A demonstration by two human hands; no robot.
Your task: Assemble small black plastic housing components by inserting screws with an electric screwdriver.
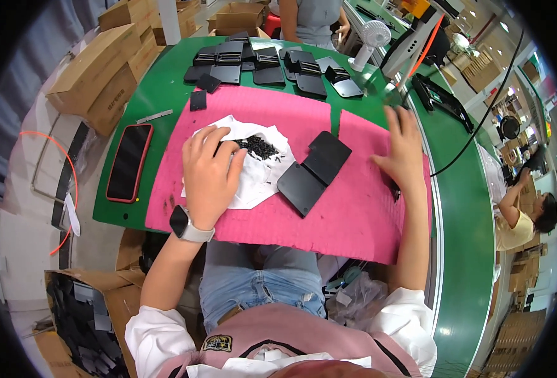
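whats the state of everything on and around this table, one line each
White sheet, crumpled, spread out
Black bits, loose heap on the sheet
Left hand, fingers bent over the sheet, grip unclear
Right hand, fingers spread, thumb apart
Black case, opened out on the pink mat
Phone, face up, screen dark
Watch, strapped on left wrist, screen dark
Fan, upright, spinning or not unclear
Lower-left box, open, holding black pieces

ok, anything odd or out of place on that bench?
Minor only: the pink mat has a gap in its far edge, right of centre, and dark marks near its left edge. A few small black parts lie strayed from their pile on the white sheet.
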